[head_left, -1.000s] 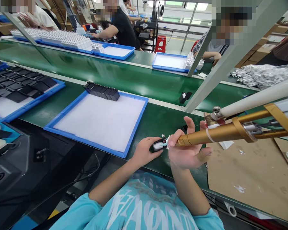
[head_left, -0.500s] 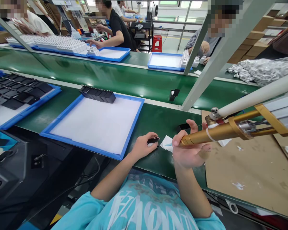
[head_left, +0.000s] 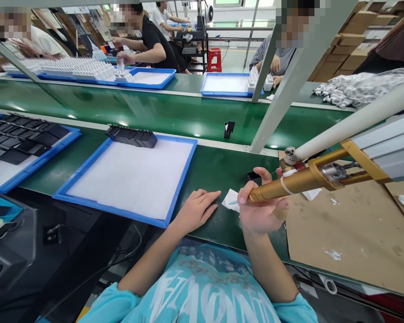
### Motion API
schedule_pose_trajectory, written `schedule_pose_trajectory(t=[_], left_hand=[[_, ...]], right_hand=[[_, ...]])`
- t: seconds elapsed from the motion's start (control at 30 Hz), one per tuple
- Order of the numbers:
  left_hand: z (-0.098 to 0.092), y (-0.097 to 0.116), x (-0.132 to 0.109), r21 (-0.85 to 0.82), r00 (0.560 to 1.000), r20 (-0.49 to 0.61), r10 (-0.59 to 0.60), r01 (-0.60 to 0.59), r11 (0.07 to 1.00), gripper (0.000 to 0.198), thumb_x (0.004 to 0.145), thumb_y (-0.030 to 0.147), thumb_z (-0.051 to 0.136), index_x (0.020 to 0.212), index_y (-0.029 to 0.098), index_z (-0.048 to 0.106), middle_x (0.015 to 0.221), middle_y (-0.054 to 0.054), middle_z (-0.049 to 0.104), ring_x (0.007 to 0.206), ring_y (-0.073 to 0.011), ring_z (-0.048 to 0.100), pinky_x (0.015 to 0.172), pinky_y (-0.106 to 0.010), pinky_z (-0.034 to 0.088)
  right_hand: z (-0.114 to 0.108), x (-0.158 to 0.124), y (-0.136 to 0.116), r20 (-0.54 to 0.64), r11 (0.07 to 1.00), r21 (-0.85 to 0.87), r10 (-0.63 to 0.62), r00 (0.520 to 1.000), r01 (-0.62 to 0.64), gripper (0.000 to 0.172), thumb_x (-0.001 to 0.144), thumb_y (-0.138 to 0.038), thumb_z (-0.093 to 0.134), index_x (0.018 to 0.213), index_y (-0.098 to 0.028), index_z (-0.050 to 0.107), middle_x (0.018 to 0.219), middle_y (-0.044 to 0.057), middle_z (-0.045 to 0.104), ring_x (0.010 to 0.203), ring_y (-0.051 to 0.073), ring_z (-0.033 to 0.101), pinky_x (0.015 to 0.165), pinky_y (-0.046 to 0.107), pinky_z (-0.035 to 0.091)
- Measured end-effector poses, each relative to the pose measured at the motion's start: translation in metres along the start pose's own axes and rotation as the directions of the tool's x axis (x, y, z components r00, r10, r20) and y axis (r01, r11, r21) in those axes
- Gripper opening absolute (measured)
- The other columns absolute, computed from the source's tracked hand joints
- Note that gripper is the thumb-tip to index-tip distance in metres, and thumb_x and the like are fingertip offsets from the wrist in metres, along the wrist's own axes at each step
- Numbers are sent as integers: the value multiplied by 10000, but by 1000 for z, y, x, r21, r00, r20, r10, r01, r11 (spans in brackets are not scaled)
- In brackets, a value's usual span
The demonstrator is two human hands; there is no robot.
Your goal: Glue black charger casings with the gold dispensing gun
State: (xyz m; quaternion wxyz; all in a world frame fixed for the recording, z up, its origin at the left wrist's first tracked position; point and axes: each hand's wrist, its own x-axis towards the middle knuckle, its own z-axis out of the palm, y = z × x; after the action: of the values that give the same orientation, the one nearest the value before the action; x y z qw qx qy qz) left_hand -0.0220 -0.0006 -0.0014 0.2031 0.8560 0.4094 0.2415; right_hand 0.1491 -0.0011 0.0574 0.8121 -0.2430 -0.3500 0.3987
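Note:
My left hand (head_left: 195, 210) rests palm down low over the green bench, fingers reaching right and thumb below them. A dark edge of a small black part (head_left: 216, 204) shows between thumb and index finger; the rest of it is hidden under the hand. My right hand (head_left: 261, 211) is closed round the front of a gold-coloured glue dispenser (head_left: 272, 190), some fingers raised. Its thin pale-blue needle (head_left: 233, 202) points left over a white paper piece (head_left: 228, 197), a short way from my left fingertips. Behind the right hand sits a black box-like part (head_left: 252, 176).
A blue-rimmed tray (head_left: 180, 193) with a row of black housings (head_left: 133, 137) lies left; another tray (head_left: 30, 168) is full of them. Brown cardboard (head_left: 350, 233) covers the right side. A slanted metal post (head_left: 276, 103) rises ahead. Co-workers sit across the green conveyor (head_left: 175, 114).
My left hand has turned palm down and its fingers have straightened, covering the black part that showed before. My right hand keeps its grip on the dispenser. The view has shifted slightly.

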Motion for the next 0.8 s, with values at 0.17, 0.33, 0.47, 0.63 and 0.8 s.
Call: schedule_pose_trajectory(t=[0.17,0.33,0.47,0.63,0.8], left_hand=[[13,1,1,-102,988,-156,-12,-4,995,254,940,283,531,1170,236,629,1105,-54,705,984,-195,597,881,-350,498],[15,0,5,-30,999,-44,-14,12,999,243,967,280,447,1060,241,668,1101,-55,683,959,-193,618,859,-343,494],[9,-2,6,123,993,113,-26,12,992,238,921,339,547,1135,262,620,1055,-52,655,889,-205,604,777,-317,495],[4,-3,7,118,985,163,-52,33,993,177,924,264,524,1080,250,607,943,-52,617,856,-212,589,744,-314,490],[4,-3,7,-545,931,162,-327,361,757,301,924,433,492,1163,251,512,984,-30,613,851,-179,613,730,-306,512]], right_hand=[[0,0,0,20,1000,28,-9,1000,8,341,836,-510,466,1114,-321,522,1069,6,625,399,84,546,320,251,345],[-1,-1,1,-17,1000,-28,4,1000,-4,368,821,-548,466,1110,-324,508,1041,5,623,387,73,520,323,249,361],[-2,-1,1,-6,1000,-8,11,1000,-11,366,820,-542,477,1110,-322,515,1032,3,623,392,75,527,325,249,361],[-3,0,1,15,999,39,-1,1000,0,338,838,-500,480,1116,-316,537,1043,1,630,405,84,549,327,256,362],[-3,1,1,-17,1000,7,-11,1000,11,356,828,-506,483,1128,-320,534,1027,3,633,392,76,533,325,249,358]])
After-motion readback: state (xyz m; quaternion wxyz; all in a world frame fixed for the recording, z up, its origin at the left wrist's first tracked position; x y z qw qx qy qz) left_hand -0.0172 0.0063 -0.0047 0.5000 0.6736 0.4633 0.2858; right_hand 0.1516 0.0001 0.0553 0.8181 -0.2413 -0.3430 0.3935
